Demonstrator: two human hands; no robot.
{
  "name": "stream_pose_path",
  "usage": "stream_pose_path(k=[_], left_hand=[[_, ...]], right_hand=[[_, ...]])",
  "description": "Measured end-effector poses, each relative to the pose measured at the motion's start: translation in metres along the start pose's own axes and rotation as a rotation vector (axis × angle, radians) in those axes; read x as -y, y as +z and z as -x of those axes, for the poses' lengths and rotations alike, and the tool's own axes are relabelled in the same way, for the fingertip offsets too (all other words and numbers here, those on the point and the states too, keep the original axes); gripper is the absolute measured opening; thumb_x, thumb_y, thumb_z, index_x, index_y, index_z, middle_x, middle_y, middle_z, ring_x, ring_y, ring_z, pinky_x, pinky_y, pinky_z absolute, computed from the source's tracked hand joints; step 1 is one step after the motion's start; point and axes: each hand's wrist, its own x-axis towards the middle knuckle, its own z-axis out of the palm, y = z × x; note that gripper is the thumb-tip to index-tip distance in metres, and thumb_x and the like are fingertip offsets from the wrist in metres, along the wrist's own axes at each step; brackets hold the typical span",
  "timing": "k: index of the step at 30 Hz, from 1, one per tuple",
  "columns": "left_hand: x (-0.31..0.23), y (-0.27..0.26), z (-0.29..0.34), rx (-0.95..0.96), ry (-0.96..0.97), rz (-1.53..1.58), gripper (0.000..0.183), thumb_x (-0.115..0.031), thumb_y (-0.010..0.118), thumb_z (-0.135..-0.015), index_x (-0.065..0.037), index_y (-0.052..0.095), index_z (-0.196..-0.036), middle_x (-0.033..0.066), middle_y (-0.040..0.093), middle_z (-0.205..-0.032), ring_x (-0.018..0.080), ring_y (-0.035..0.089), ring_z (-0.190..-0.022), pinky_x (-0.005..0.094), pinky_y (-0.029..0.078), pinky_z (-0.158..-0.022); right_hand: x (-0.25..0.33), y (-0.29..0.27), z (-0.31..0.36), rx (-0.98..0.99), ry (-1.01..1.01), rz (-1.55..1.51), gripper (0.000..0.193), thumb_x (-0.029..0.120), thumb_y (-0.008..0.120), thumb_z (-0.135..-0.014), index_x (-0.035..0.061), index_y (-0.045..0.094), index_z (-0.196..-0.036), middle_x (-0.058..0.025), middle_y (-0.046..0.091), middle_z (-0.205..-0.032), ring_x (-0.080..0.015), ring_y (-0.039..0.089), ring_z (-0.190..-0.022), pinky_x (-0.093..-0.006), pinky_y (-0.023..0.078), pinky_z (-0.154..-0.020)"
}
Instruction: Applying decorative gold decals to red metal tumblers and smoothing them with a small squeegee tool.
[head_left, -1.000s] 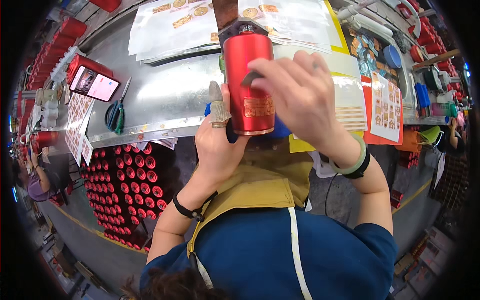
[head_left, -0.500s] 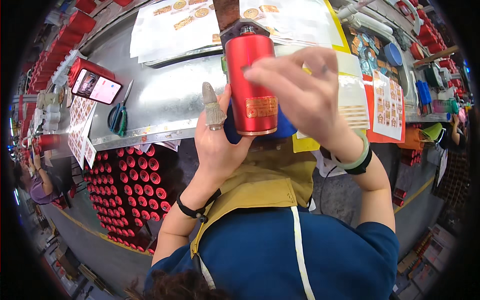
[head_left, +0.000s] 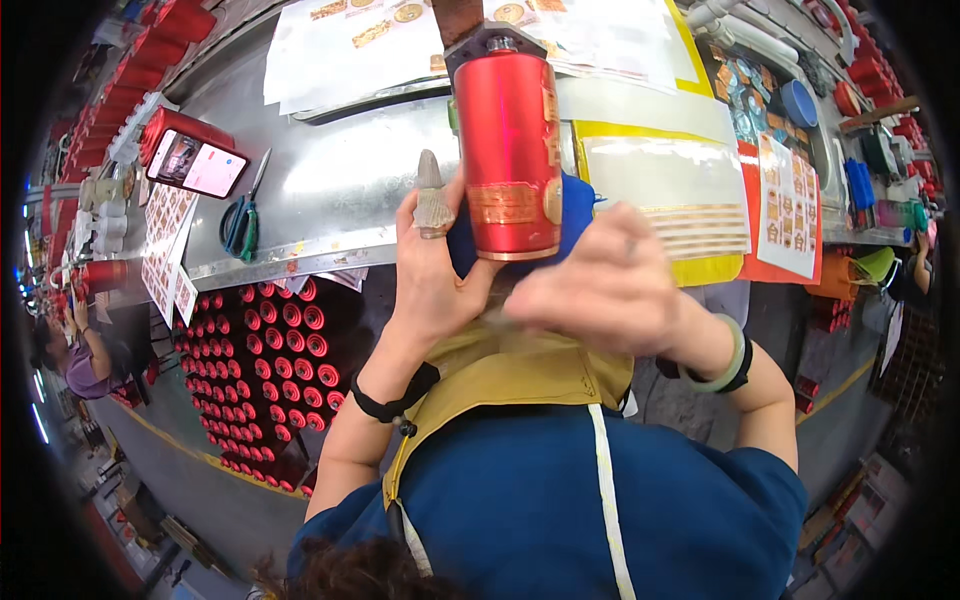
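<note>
A red metallic bottle (head_left: 508,130) lies with its neck in a dark metal holder (head_left: 497,42) and its base toward me. A gold patterned decal (head_left: 502,203) sits near the base, and more gold shows along its right edge. My left hand (head_left: 432,280) is closed about the left side and base of the bottle; some of its fingers are hidden. A ribbed, pale finger cover (head_left: 432,205) is on one finger. My right hand (head_left: 610,285) is off the bottle, low and to its right. Motion smears its fingers. Blue cloth (head_left: 577,215) shows behind the bottle.
Left on the metal table (head_left: 330,200) are scissors (head_left: 241,222), a phone (head_left: 198,163) leaning on a red container, and decal sheets (head_left: 168,240). Striped paper on a yellow sheet (head_left: 665,180) lies right. Several red bottles (head_left: 290,340) are stacked under the table. A blue bowl (head_left: 798,103) stands far right.
My right hand has moved from in front of the bottle down toward my apron. The bottle has turned: its gold decal has shifted left and more gold appears at the right edge.
</note>
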Motion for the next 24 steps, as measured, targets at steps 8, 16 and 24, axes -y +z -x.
stream_pose_path(k=[8, 16, 24], left_hand=[[0.005, 0.000, -0.002, 0.062, 0.021, 0.061, 0.078, -0.009, 0.081, -0.078, 0.006, 0.043, -0.144, 0.0230, 0.060, -0.133, 0.0393, 0.057, -0.123, 0.0537, 0.029, -0.116], [-0.016, 0.000, -0.012, -0.051, -0.026, 0.129, 0.086, -0.010, 0.087, -0.073, -0.003, 0.047, -0.149, 0.0223, 0.059, -0.137, 0.0425, 0.052, -0.130, 0.0506, 0.040, -0.112], [-0.008, 0.008, -0.012, -0.272, 0.464, -0.088, 0.036, 0.000, 0.087, -0.074, -0.011, 0.078, -0.106, 0.0125, 0.070, -0.122, 0.0362, 0.067, -0.113, 0.0439, 0.058, -0.094]], right_hand=[[0.009, 0.022, 0.029, -0.037, -0.039, 0.017, 0.023, 0.012, 0.074, -0.076, 0.0183, 0.079, -0.098, 0.0049, 0.075, -0.091, -0.0128, 0.057, -0.071, -0.0309, 0.042, -0.080], [-0.008, -0.007, 0.024, -0.498, 0.327, 0.155, 0.029, 0.001, 0.084, -0.073, 0.0073, 0.074, -0.099, -0.0035, 0.076, -0.094, -0.0186, 0.059, -0.074, -0.0319, 0.045, -0.071], [-0.005, -0.001, 0.038, -0.646, 0.486, 0.076, 0.022, -0.001, 0.080, -0.082, 0.0016, 0.071, -0.102, -0.0079, 0.074, -0.094, -0.0193, 0.064, -0.081, -0.0294, 0.051, -0.069]])
